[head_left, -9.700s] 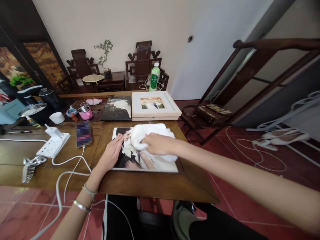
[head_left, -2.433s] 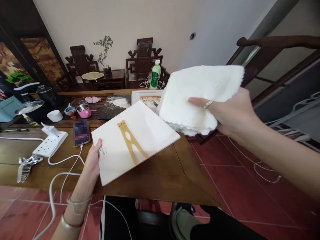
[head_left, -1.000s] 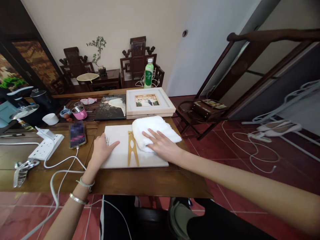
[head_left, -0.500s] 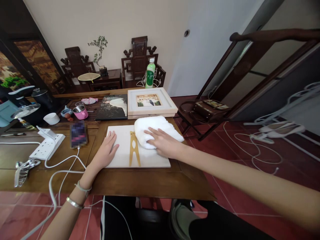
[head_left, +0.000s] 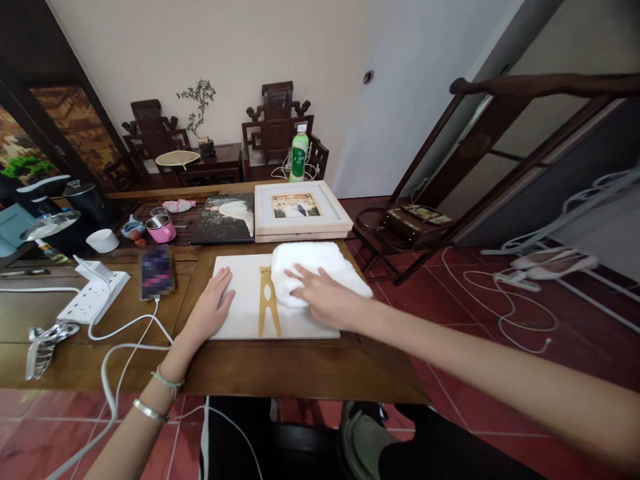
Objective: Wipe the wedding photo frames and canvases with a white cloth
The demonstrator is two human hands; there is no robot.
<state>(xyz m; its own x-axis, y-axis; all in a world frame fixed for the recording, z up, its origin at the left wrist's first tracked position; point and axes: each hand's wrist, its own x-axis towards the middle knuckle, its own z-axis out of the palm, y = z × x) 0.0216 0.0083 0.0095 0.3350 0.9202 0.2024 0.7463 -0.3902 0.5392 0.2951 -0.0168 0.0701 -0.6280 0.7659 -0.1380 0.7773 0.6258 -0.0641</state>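
Observation:
A white photo panel lies face down on the wooden table, its gold stand showing on the back. My left hand rests flat and open on the panel's left part. A folded white towel lies on the panel's right part. On the towel my right hand presses flat, fingers spread.
Behind the panel lie a white framed photo and a dark photo print. A phone on a cable, a white power strip, a pink pot and a green bottle stand to the left and back. Cables cross the red floor at right.
The panel was wiped face up, then lifted and turned face down. In the last second my right hand slid the towel slightly toward the panel's right edge; the left hand stayed flat.

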